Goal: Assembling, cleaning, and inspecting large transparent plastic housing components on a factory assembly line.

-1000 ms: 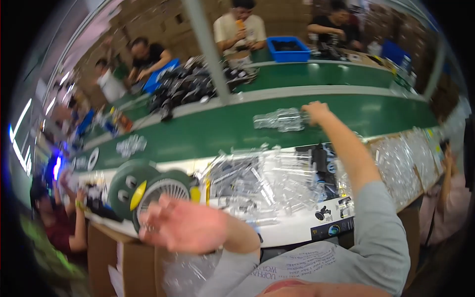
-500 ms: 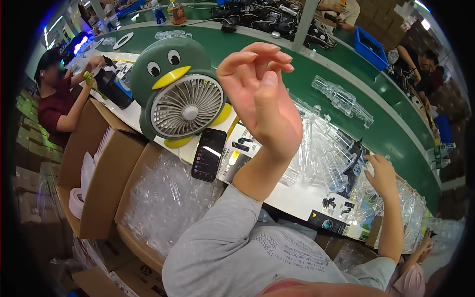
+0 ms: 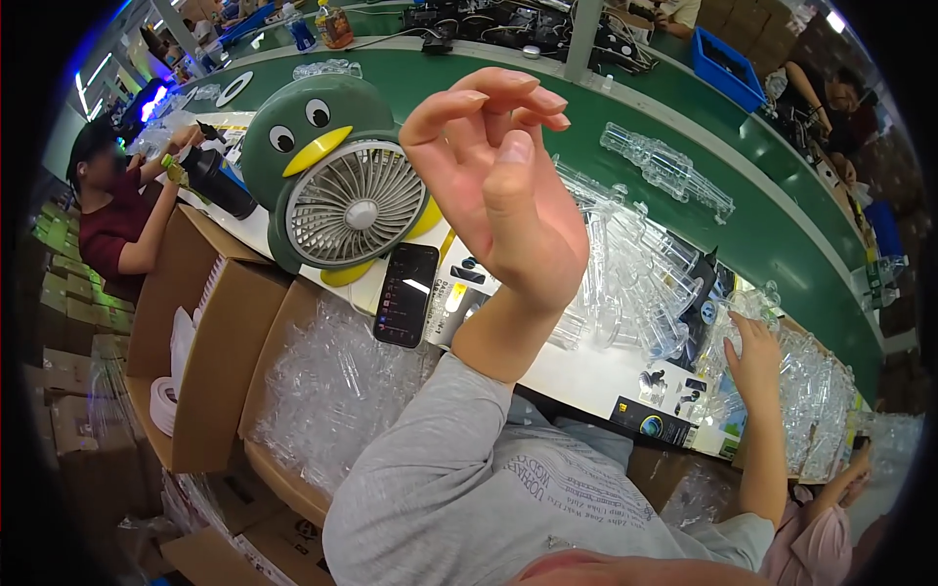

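My left hand [image 3: 508, 195] is raised high in front of the table, palm turned up. Its fingers are loosely curled and apart, with nothing in them. Below and to its right lies a heap of clear plastic parts [image 3: 625, 278], long and tube-like, on the white table top. My right hand [image 3: 754, 356] reaches over the near right end of the table, fingers spread. Its fingertips are at the edge of more clear plastic pieces [image 3: 811, 400] packed in a cardboard box; whether they touch any is hard to make out.
Left of my raised hand stands a green penguin-shaped fan [image 3: 322, 176], with a black phone [image 3: 407, 293] beside it. An open carton [image 3: 215, 361] and one holding clear plastic bags [image 3: 337, 381] sit at my left. Beyond runs a green conveyor [image 3: 782, 244]; a person [image 3: 127, 210] works at far left.
The view has shifted slightly, so the table's things sit a little more to the left. My right hand's fingers have come a bit lower and nearer the plastic pieces; my left hand keeps its pose.
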Demonstrator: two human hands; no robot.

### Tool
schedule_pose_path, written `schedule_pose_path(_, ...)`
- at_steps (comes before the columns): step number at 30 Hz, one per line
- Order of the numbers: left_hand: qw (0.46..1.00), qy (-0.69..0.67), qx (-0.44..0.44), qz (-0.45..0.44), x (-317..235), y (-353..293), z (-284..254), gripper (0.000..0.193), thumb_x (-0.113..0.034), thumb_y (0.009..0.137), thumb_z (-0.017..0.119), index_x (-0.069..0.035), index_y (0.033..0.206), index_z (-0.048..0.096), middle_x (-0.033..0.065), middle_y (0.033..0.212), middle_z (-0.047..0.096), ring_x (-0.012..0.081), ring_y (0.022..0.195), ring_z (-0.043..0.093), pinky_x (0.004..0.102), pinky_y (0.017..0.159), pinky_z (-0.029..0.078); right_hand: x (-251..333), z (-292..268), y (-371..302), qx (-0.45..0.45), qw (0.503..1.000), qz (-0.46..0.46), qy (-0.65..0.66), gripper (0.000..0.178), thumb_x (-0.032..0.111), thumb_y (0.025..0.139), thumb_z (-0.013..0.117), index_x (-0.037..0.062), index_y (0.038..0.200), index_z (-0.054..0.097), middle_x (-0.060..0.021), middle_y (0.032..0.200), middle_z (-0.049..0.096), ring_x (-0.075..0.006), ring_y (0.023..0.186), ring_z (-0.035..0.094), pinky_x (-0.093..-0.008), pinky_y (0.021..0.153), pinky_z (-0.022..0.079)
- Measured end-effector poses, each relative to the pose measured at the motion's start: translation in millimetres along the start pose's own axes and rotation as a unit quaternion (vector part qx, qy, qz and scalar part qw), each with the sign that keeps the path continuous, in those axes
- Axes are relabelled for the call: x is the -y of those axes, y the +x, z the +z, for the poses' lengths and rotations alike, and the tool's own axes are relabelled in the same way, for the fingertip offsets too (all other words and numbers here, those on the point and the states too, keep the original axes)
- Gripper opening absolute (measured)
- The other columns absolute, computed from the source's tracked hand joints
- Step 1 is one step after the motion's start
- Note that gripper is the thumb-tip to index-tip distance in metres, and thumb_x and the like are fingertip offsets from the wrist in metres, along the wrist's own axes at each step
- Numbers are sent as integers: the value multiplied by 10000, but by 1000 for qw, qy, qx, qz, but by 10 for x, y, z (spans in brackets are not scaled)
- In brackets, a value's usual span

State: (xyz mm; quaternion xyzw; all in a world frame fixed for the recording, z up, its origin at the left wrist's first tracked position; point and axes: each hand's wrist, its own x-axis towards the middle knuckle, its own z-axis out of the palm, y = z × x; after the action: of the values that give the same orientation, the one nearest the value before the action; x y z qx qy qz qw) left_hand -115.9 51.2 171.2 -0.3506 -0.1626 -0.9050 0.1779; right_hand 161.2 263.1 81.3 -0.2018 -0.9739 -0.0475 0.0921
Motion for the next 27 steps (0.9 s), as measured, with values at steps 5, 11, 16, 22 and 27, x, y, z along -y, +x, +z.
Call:
schedule_pose_path(5, 1000, -5, 1, -7, 10, 2, -8, 313, -93, 815, 466, -100, 1125, 429, 101, 1082, 520, 195, 918, 494, 343, 803, 406, -17, -10, 30, 31, 997, 67, 29, 288, 49, 814, 573, 76, 1100, 582, -154, 951, 649, -352, 872, 601, -401, 775, 463)
schedule_pose_path(11, 999, -32, 2, -14, -10, 30, -40, 301, -82, 820, 456, -93, 1120, 432, 115, 1069, 516, 199, 907, 497, 336, 778, 412, 28, -211, 92, -26, 975, 140, 169, 261, 75, 875, 542, 41, 1133, 564, -151, 1046, 646, -296, 1014, 606, -331, 869, 444)
schedule_pose_path(16, 998, -51, -24, -17, 38, 57, 27, 299, -37, 798, 447, -50, 1089, 381, 159, 997, 528, 179, 819, 518, 294, 715, 431, -29, -255, 114, -113, 952, 149, 240, 241, 60, 895, 520, 16, 1127, 567, -132, 1048, 644, -225, 1004, 614, -302, 886, 435)
schedule_pose_path(22, 920, 151, 346, -102, 131, -95, 126, 372, -115, 767, 587, -37, 1114, 478, 123, 1018, 549, 244, 972, 530, 341, 847, 416, 81, -508, 144, -196, 924, 138, 299, 271, 87, 923, 510, -1, 1178, 532, -119, 1123, 602, -188, 1079, 548, -307, 925, 406)
schedule_pose_path(27, 859, 189, 474, -31, 155, -479, 498, 704, -224, 652, 750, -122, 1269, 426, 185, 1227, 452, 407, 1216, 385, 510, 984, 303, 338, -711, 104, -351, 801, 98, 476, 390, 127, 927, 514, -27, 1272, 417, -206, 1221, 531, -278, 1123, 528, -386, 985, 386)
